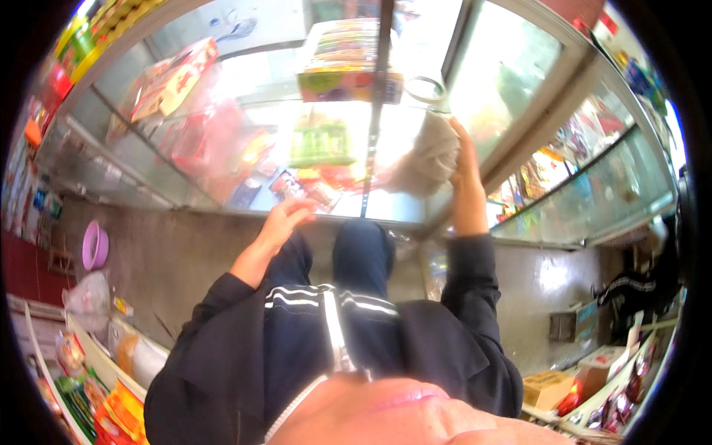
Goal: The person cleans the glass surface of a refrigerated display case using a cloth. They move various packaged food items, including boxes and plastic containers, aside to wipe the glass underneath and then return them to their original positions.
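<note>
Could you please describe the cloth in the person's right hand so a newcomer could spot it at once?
Look at the large glass display case ahead of the person. Right of its thin upright bar, the right hand holds a crumpled, blurred cloth. Its plain greyish-beige sets it apart from the brightly coloured packages to its left.

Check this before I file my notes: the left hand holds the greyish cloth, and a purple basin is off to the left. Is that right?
Not quite: the head view shows the right hand holding the greyish cloth; the purple basin is off to the left.
</note>
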Available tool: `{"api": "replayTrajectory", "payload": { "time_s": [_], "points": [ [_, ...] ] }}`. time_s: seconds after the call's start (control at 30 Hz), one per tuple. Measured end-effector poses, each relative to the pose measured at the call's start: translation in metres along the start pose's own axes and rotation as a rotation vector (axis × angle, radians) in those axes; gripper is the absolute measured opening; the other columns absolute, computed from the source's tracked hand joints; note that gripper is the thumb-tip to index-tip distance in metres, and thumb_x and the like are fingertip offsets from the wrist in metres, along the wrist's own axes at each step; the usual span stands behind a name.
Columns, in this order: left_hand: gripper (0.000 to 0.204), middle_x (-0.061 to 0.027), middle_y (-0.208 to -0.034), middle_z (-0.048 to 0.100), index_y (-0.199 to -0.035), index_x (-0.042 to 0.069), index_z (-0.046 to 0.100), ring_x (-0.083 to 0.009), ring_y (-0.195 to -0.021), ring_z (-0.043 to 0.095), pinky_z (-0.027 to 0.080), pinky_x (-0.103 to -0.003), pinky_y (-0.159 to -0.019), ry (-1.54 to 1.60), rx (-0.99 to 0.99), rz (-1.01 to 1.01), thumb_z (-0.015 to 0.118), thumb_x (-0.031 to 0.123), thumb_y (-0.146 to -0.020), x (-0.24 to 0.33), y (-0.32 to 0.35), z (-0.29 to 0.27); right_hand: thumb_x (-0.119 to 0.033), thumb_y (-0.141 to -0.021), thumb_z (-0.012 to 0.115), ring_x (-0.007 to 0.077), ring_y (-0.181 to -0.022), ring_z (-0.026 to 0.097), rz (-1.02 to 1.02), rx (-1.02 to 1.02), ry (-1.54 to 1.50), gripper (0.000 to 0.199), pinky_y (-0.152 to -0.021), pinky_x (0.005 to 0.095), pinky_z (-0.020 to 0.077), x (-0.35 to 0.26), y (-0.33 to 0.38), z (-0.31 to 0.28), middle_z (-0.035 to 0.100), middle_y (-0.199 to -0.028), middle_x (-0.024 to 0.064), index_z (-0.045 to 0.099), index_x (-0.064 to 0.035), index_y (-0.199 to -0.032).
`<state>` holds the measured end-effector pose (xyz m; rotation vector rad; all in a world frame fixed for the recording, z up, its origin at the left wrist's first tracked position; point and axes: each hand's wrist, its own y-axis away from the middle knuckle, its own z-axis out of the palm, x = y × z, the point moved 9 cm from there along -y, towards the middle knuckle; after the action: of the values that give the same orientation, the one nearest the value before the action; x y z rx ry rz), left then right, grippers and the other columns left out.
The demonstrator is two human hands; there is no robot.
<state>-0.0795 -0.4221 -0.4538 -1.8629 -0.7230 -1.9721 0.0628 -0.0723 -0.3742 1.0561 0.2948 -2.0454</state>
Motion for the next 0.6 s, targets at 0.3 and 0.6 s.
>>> {"api": "replayTrajectory", "payload": {
  "time_s": [0.3,0.6],
  "points": [
    [0.065,-0.0106,-0.138,0.046,-0.143,0.01,0.035,-0.0251,-0.124,0.048,0.039,-0.041,-0.103,0.741,-0.526,-0.229,0.045,0.052,-0.095,0.014,0.007,0.085,-0.024,-0.091,0.058,0.0194,-0.087,0.063,-0.138,-0.195,0.564,0.022,-0.08,0.0328,0.0495,0.062,0.099,0.077,0.065,-0.093,0.007,0.062,-0.004,-0.099],
    [0.053,-0.0168,-0.118,0.058,-0.141,0.003,0.037,-0.0294,-0.104,0.061,0.051,-0.041,-0.091,0.852,-0.46,-0.296,0.047,0.031,-0.097,-0.017,0.048,0.044,-0.02,-0.093,0.059,0.0106,-0.075,0.061,-0.441,-0.25,0.994,0.026,-0.061,0.0245,0.0483,-0.043,0.086,0.161,0.068,-0.089,0.0061,0.067,0.0022,-0.104]
  ]
}}
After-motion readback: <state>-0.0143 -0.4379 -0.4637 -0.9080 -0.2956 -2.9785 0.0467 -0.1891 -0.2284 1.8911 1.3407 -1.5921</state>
